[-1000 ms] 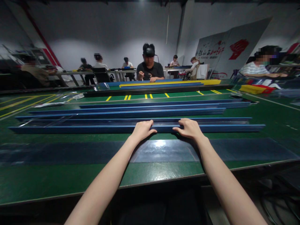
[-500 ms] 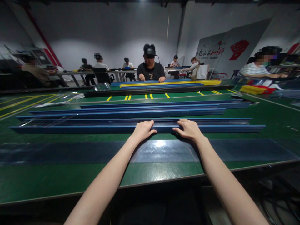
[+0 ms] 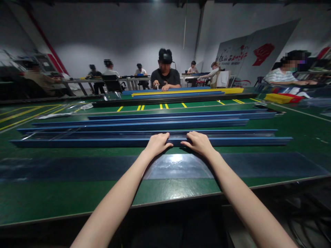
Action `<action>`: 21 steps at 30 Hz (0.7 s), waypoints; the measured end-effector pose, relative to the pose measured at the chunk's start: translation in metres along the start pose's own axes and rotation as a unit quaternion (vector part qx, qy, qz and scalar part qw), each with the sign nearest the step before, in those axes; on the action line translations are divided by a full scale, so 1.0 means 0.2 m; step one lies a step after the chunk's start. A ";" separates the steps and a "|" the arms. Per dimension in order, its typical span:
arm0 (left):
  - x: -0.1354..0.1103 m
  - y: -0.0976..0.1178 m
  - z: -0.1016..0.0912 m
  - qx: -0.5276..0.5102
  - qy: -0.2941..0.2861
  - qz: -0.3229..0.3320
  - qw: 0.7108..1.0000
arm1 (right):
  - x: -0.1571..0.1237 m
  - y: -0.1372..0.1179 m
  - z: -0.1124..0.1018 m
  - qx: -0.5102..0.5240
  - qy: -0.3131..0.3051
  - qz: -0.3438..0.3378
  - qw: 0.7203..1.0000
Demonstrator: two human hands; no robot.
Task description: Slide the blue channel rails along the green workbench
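Across the green table lies a long blue channel strip [image 3: 232, 141], with raised walls along both of its long edges. My left hand [image 3: 158, 143] grips its front wall near the middle, thumb on the near side and fingers bent over the top. Close by on the right, my right hand [image 3: 199, 142] pinches the same wall in the same way. The fingertips of both hands are hidden inside the channel. Between my forearms and beyond them, a clear plastic strip [image 3: 178, 167] lies flat along the table's front part.
Behind the held strip lie more blue channel strips [image 3: 207, 122]. Farther back are a black strip [image 3: 181, 100] and yellow strips [image 3: 232, 91]. A co-worker [image 3: 165, 75] sits opposite. Yellow and red trays [image 3: 278, 99] stand at right. The green table's [image 3: 77, 199] front edge runs below my forearms.
My right hand has slid left along the front wall, closer to my left hand. My left hand and the blue strip have stayed in place. The co-worker opposite has raised one hand.
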State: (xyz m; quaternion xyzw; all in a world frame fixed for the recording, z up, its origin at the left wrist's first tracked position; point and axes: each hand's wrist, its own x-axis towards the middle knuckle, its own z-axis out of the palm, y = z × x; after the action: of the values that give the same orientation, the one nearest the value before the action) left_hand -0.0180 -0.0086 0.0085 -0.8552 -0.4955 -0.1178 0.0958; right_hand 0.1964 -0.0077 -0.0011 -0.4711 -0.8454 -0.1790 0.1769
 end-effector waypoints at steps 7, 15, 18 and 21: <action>0.00 -0.01 0.00 0.000 -0.005 0.003 1.000 | 0.01 -0.01 -0.01 -0.001 0.000 -0.002 1.000; -0.01 -0.01 -0.03 -0.007 -0.007 0.033 0.999 | 0.02 -0.02 -0.05 -0.006 -0.035 0.004 0.999; -0.01 -0.03 -0.04 -0.004 -0.004 0.040 0.999 | 0.03 -0.02 -0.06 -0.007 -0.044 0.010 0.999; -0.01 -0.05 -0.05 -0.007 0.000 0.034 0.999 | 0.02 -0.01 -0.06 -0.007 -0.049 0.024 0.998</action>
State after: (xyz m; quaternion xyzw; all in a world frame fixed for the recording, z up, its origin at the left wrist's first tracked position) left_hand -0.0279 -0.0080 0.0178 -0.8720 -0.4657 -0.1181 0.0934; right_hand 0.1943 -0.0102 0.0105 -0.5011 -0.8400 -0.1573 0.1360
